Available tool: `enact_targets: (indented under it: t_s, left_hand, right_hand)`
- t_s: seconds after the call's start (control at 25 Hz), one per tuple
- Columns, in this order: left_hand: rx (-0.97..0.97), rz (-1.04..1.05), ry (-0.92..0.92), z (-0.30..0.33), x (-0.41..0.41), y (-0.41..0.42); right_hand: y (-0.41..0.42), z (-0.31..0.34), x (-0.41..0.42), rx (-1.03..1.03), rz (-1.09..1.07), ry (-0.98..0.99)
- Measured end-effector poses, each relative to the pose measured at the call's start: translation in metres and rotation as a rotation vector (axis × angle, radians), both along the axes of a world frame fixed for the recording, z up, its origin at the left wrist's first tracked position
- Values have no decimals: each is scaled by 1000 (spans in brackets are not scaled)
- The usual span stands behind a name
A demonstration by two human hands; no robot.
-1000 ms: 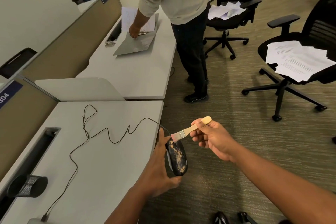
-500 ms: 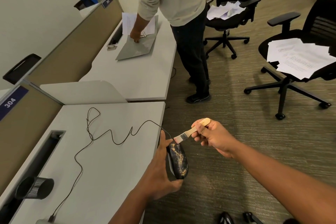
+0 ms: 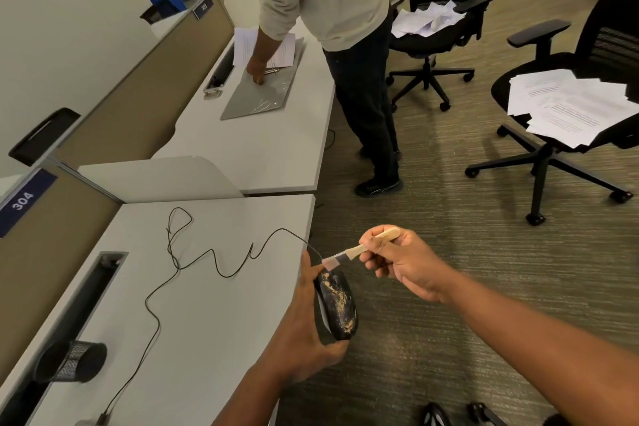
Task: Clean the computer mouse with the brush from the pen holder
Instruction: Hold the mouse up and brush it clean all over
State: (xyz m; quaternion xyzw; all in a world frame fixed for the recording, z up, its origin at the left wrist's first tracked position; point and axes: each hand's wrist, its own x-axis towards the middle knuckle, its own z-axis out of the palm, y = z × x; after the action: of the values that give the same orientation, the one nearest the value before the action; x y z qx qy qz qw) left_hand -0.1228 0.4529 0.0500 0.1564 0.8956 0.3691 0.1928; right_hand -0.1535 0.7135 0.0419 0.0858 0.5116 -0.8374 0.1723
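While my left hand (image 3: 304,332) cradles the computer mouse (image 3: 336,308) just off the front edge of the desk (image 3: 207,322), fingers curled under its body and thumb running up its far side, I've got it tilted so the grimy top faces the brush. Tan flecks are smeared all along that black shell. My right hand (image 3: 401,261) pinches the pale wooden handle of the brush (image 3: 349,251) between thumb and curled fingers, bristles pointing down-left and sitting right at the front end of the mouse, where its cable (image 3: 221,271) leaves and snakes back across the desk. Whether the bristles are actually touching the shell there, I can't quite tell. The pen holder (image 3: 74,361) sits near the desk's back edge, beside the cable slot, and looks to be lying on its side. So this reads as the brushing step itself, working at the front end. Next, I'd say, come strokes dragged along the shell toward its near end, where most of the flecks lie, with my left grip firm.
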Motion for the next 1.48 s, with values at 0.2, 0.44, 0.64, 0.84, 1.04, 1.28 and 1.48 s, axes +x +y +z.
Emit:
enact_targets:
  t_s: [0.2, 0.44, 0.64, 0.84, 1.04, 1.28, 1.48]
  left_hand:
    - [2, -4, 2, -4, 8, -5]
    - [5, 23, -31, -1, 9, -6]
    - [-5, 12, -35, 2, 10, -5]
    - [13, 8, -26, -1, 10, -3]
    - [19, 43, -34, -2, 8, -5]
    - [33, 47, -13, -2, 6, -6]
    - [13, 77, 17, -11, 1, -11]
  right_hand:
    - [-4, -3, -1, 252, -21, 6]
    - [-6, 1, 1, 153, 37, 65]
    - [-14, 11, -3, 328, 56, 194]
    - [-23, 13, 2, 507, 43, 362]
    - [-24, 17, 7, 538, 116, 400]
    - [-21, 21, 11, 586, 193, 436]
    - [-15, 22, 15, 522, 233, 416]
